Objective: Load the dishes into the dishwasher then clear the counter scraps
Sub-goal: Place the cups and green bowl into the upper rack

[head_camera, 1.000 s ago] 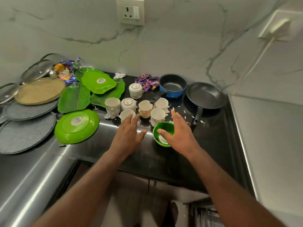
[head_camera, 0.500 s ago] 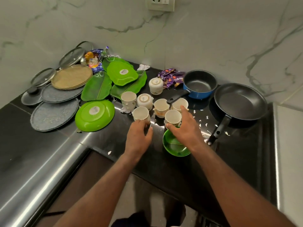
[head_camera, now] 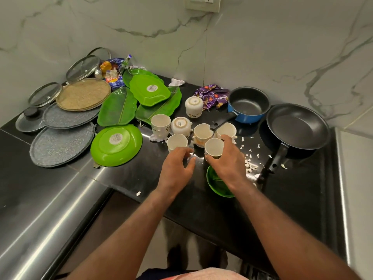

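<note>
Cup [head_camera: 214, 147], white, stands on the counter [head_camera: 201, 209] just behind the green bowl [head_camera: 217, 184]; right hand [head_camera: 228, 166] grasps it. Left hand [head_camera: 175, 170] half-open, fingertips touching neighbouring cup [head_camera: 177, 140]. Overturned cup [head_camera: 180, 124]: base stamp illegible.

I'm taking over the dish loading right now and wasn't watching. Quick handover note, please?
Right hand grips the nearest white cup with a dark print. Left hand is open, fingertips at the white cup to its left, no grip yet.
Five other white cups, green plastic plates, small green bowl, blue saucepan and black frying pan all sit on the black counter.
Done: nothing looks loaded; dishwasher not in view.
Left: load everything, then clear the purple wrappers and white scraps.
</note>
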